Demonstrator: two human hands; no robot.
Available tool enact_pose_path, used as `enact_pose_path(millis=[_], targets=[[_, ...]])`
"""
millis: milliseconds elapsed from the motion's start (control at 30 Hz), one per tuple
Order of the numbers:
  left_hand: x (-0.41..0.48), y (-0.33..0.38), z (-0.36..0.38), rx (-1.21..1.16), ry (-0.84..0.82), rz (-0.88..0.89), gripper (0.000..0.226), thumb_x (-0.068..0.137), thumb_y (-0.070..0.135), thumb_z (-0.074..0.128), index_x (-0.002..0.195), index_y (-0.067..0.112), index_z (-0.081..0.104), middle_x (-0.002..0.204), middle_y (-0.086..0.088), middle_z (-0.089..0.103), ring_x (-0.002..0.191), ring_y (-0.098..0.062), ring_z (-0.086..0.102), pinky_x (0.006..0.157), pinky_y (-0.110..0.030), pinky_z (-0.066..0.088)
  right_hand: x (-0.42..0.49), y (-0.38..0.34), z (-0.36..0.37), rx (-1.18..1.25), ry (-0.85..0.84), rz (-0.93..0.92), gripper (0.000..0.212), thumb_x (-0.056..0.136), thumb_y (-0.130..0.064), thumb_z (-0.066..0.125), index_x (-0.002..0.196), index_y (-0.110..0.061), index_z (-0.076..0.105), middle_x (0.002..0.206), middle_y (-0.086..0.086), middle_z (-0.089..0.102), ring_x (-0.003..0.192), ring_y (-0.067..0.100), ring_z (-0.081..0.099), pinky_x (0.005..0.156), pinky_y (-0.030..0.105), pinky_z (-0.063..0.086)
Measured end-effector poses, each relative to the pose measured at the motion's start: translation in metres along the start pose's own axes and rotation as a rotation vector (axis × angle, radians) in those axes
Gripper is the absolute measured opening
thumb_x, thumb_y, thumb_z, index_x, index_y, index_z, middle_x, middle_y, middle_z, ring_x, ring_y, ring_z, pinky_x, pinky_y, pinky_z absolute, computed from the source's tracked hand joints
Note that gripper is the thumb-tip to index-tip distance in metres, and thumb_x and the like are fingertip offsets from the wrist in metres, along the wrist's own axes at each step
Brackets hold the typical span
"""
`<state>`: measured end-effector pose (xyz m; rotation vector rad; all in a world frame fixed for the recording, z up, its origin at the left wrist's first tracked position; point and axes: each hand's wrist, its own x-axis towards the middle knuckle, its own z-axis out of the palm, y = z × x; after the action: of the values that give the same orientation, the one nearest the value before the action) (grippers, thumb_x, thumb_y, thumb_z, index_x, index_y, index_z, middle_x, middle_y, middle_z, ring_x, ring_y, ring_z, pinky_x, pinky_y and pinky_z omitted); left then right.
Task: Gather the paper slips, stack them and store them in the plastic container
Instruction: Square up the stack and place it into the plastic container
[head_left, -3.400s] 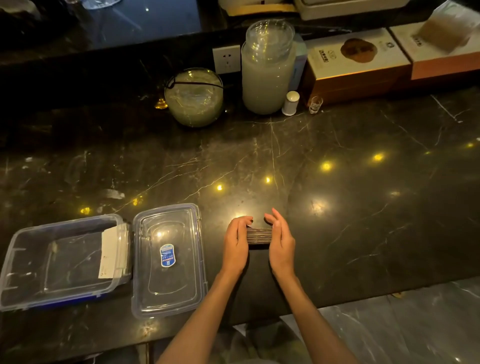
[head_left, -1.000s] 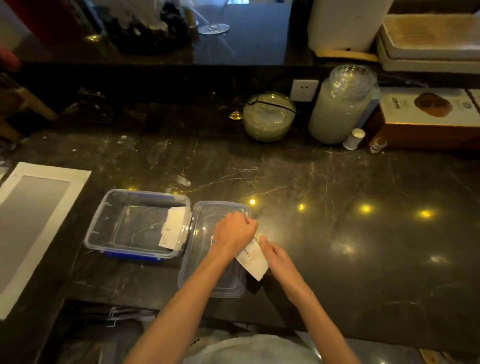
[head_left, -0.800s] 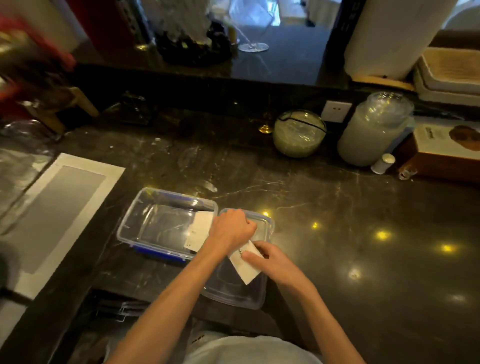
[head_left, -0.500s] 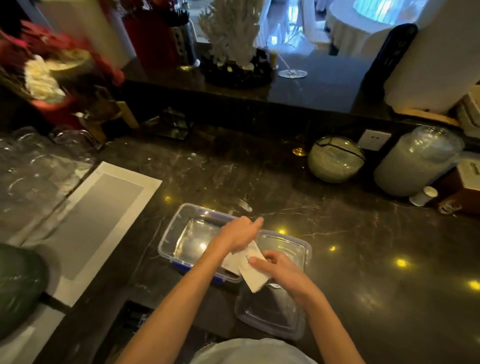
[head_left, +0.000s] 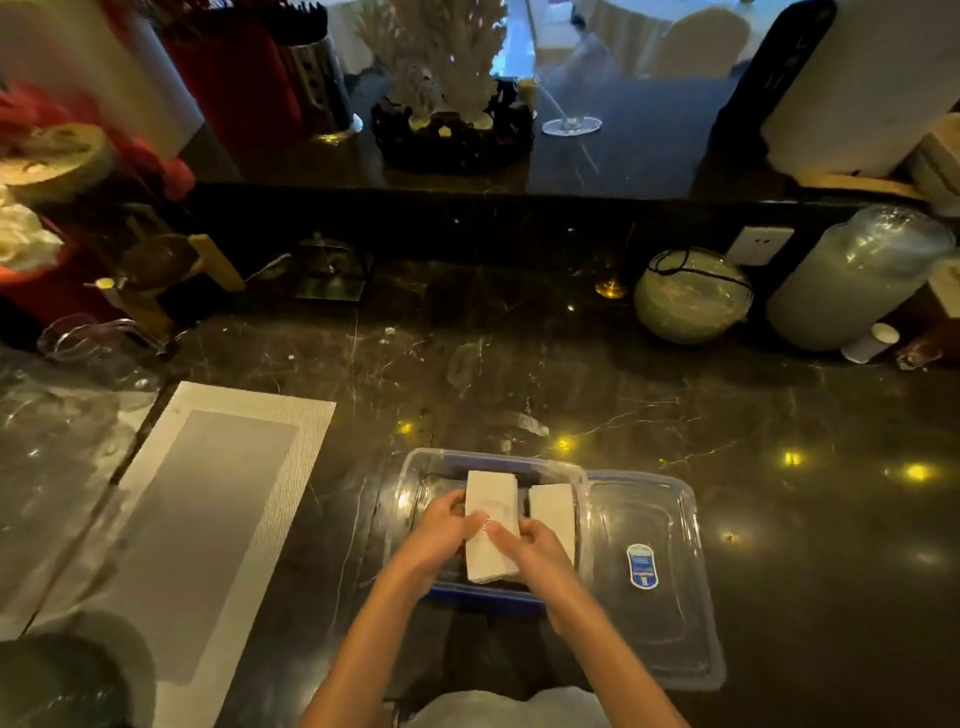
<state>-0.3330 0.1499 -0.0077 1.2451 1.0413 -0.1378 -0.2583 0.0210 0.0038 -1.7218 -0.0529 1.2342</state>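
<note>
A clear plastic container (head_left: 415, 470) with blue clips sits on the dark marble counter near its front edge. Inside it, a stack of white paper slips (head_left: 491, 499) lies lengthwise, gripped from the left by my left hand (head_left: 441, 530) and from the right by my right hand (head_left: 530, 545). Both hands are over the container's inside. A second white stack of slips (head_left: 553, 512) rests against the container's right wall. The clear lid (head_left: 649, 623) with a blue label lies flat just right of the container.
A grey and white placemat (head_left: 208, 493) lies to the left, with glassware (head_left: 62, 415) beyond it. At the back right stand a round glass bowl (head_left: 691, 293), a tall wrapped stack of cups (head_left: 857, 275) and a wall socket (head_left: 758, 245).
The hands carried the paper stack leftward from above the lid into the container and laid it down beside the other stack. The view shifted left.
</note>
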Motion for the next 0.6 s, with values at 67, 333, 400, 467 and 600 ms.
enact_pose_path(millis=[67,333,400,467,600], targets=[[0.007,-0.004,-0.013,0.071,-0.011,-0.034,0.047,0.097,0.019,0.058,0.142,0.02,0.046,0.128,-0.003,0.064,0.108,-0.015,0.064,0.079,-0.028,0.057,0.007,0.006,0.016,-0.072,0.035,0.008,0.04,0.09,-0.047,0.061,0.123,-0.025,0.051,0.113,-0.009,0.063,0.09,0.001,0.06,0.061,0.013,0.047],[0.028,-0.009,-0.027,0.085,-0.048,-0.11,0.037,0.099,0.013,0.053,0.134,0.021,0.044,0.126,-0.005,0.063,0.106,-0.018,0.064,0.091,-0.041,0.057,0.033,0.0,0.021,-0.026,0.012,0.092,0.05,0.089,-0.033,0.067,0.133,-0.027,0.045,0.12,-0.007,0.063,0.101,0.008,0.065,0.072,0.02,0.056],[0.029,-0.011,-0.026,-0.03,-0.076,-0.132,0.036,0.1,0.01,0.051,0.135,0.018,0.046,0.125,-0.006,0.066,0.11,-0.022,0.065,0.097,-0.048,0.055,0.037,-0.003,0.019,-0.025,0.012,0.094,0.05,0.087,-0.031,0.07,0.129,-0.029,0.043,0.113,-0.011,0.062,0.097,0.006,0.065,0.074,0.022,0.058],[0.027,-0.01,-0.022,-0.112,-0.092,-0.121,0.039,0.101,0.006,0.049,0.137,0.02,0.044,0.129,-0.009,0.064,0.115,-0.025,0.064,0.098,-0.051,0.054,0.04,-0.004,0.022,-0.117,0.06,0.037,0.048,0.085,-0.029,0.07,0.123,-0.03,0.041,0.116,-0.008,0.061,0.099,0.007,0.063,0.084,0.028,0.058],[0.022,-0.006,-0.014,-0.139,-0.083,-0.049,0.029,0.1,0.019,0.054,0.125,0.029,0.044,0.12,-0.005,0.068,0.105,-0.017,0.068,0.08,-0.034,0.061,0.037,-0.004,0.04,-0.558,0.379,-0.17,0.047,0.081,-0.043,0.068,0.117,-0.031,0.041,0.111,-0.008,0.054,0.097,0.009,0.054,0.078,0.023,0.048]])
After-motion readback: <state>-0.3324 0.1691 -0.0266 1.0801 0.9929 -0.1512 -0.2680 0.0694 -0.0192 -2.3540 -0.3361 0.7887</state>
